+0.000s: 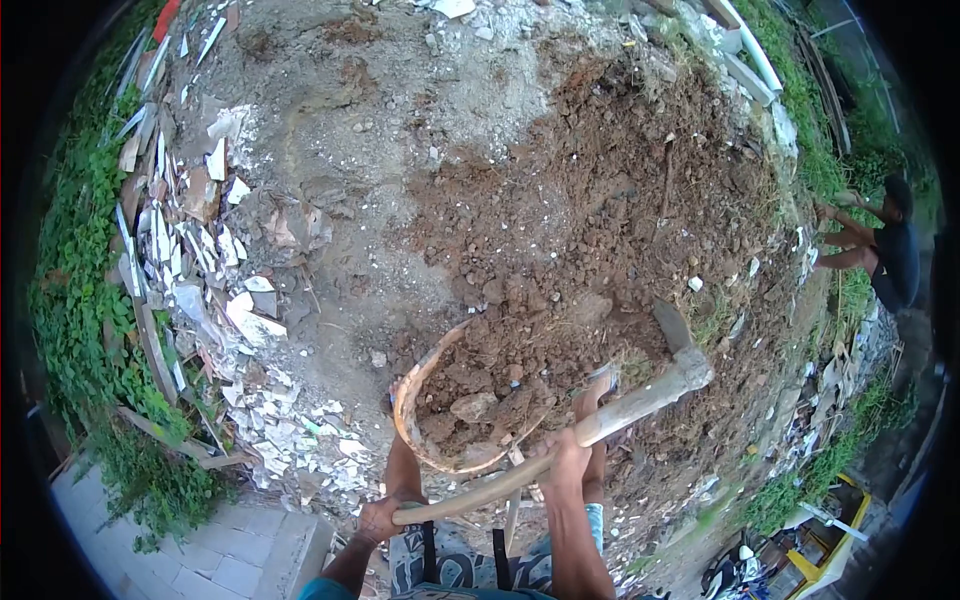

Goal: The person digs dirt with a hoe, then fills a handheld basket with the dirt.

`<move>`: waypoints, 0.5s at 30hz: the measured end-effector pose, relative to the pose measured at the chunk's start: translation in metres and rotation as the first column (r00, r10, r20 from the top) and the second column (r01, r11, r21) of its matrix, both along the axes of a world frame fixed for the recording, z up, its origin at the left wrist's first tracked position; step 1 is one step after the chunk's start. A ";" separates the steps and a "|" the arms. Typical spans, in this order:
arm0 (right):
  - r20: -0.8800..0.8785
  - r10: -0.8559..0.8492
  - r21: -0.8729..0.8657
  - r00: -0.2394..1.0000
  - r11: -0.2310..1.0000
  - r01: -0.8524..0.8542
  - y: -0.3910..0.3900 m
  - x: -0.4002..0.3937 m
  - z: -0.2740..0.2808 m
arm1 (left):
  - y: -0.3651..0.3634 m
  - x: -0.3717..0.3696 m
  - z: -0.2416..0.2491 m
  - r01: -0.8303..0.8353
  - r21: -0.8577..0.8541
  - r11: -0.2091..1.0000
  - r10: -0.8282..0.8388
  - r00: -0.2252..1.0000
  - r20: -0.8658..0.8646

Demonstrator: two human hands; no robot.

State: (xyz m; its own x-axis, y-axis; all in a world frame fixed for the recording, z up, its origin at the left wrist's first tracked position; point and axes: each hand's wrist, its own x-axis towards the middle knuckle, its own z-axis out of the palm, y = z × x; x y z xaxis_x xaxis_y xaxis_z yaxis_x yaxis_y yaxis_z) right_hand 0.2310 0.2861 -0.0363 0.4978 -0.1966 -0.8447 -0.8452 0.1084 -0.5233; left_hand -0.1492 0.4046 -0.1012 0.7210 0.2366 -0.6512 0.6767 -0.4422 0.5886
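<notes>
My left hand [378, 520] is closed round the butt end of a long wooden handle. Further up the same handle, my right hand [568, 463] grips it. The handle belongs to a hoe [640, 403], which slants up to the right; its metal blade [674, 326] rests at the loose brown soil. Just beyond my hands lies a round pan or basket [405, 400] with a worn, pale rim. Soil, clods and a larger stone [474, 406] fill the space inside the rim. My feet stand on either side of it, partly hidden.
Dug brown soil [640, 190] spreads ahead and right, beside grey packed ground [340, 150]. Broken tiles and boards [185, 235] line the left. Paving [215, 550] lies lower left. Another person [885, 245] bends at the far right; a motorcycle [738, 572] stands lower right.
</notes>
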 end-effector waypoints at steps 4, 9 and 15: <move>0.507 0.208 -0.126 0.837 0.978 -0.166 0.038 0.169 0.108 | 0.004 0.243 0.010 -0.043 -0.223 0.974 0.145 0.874 0.463; 0.845 0.530 -0.517 0.062 0.842 -0.157 0.115 0.353 0.274 | 0.023 0.512 0.081 -0.054 -0.350 0.935 0.307 0.617 0.725; 0.649 0.760 -0.761 0.014 0.649 0.018 0.217 0.457 0.232 | 0.075 0.582 0.066 -0.282 -0.282 0.917 0.398 0.581 0.710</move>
